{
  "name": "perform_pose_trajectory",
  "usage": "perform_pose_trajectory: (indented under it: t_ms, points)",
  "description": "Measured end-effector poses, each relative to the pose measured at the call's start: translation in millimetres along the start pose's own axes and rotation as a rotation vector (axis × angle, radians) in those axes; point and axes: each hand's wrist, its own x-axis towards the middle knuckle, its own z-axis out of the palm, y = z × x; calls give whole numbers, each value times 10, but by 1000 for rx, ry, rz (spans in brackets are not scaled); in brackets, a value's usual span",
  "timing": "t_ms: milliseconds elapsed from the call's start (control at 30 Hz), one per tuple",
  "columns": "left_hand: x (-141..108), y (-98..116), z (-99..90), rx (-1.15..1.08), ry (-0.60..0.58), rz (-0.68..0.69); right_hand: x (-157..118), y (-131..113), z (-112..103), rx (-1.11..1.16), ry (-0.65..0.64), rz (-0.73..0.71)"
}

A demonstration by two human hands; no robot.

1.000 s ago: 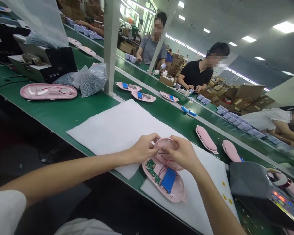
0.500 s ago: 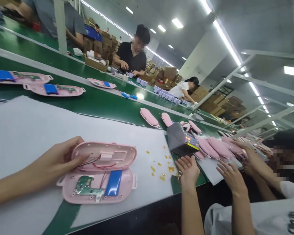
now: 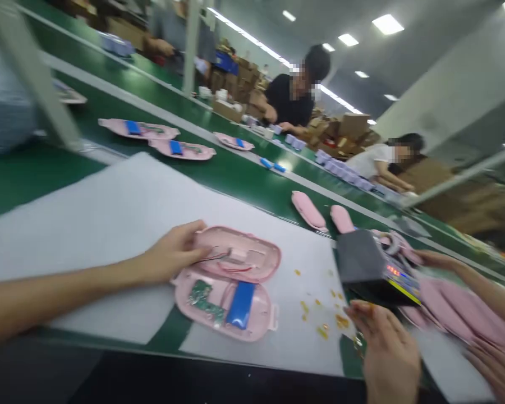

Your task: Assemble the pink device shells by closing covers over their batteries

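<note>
My left hand (image 3: 174, 252) grips the left end of a pink shell half (image 3: 261, 255), thumb on its inside near thin wires. Below it lies the other pink shell half (image 3: 183, 297), holding a green circuit board (image 3: 202, 297) and a blue battery (image 3: 240, 304). My right hand (image 3: 387, 348) is at the lower right, fingertips drawn together beside small yellow pieces (image 3: 341, 321) on the white sheet (image 3: 109, 207). Whatever those fingertips hold is too small and blurred to name.
A grey box with a lit display (image 3: 362, 261) stands beyond my right hand. Pink shells (image 3: 454, 303) lie right of it, with another person's hands (image 3: 488, 359) there. More open shells (image 3: 183, 150) lie on the green bench. People work across it.
The view has swung left, so the bench items appear farther right. My right hand has gone from open, palm up, to fingertips together near the yellow pieces. My left hand keeps its hold.
</note>
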Motion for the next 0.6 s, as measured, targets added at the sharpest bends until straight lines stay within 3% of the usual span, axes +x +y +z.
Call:
perform_pose_trajectory:
  t_ms: [33, 100, 200, 267, 333, 433, 600]
  points:
    - [-6, 11, 0, -62, -26, -36, -33, -237, 240, 84, -6, -24]
    - [-13, 26, -3, -147, -31, -78, 20, -766, 695, 235, -152, -134]
    - [-32, 29, 0, -202, -36, -75, 315, -1433, 1323, 158, -595, -474]
    - [-44, 12, 0, -194, -1, -33, 497, -1644, 1678, 44, -899, -608]
    - [-49, -22, -7, -166, 61, -5, 582, -1684, 1925, -55, -1104, -645]
    - [-46, -80, -23, -146, 111, 2, 565, -1621, 2061, -120, -1161, -622]
    - [-66, -109, -38, -162, 125, 0, 435, -1641, 2031, -233, -1040, -656]
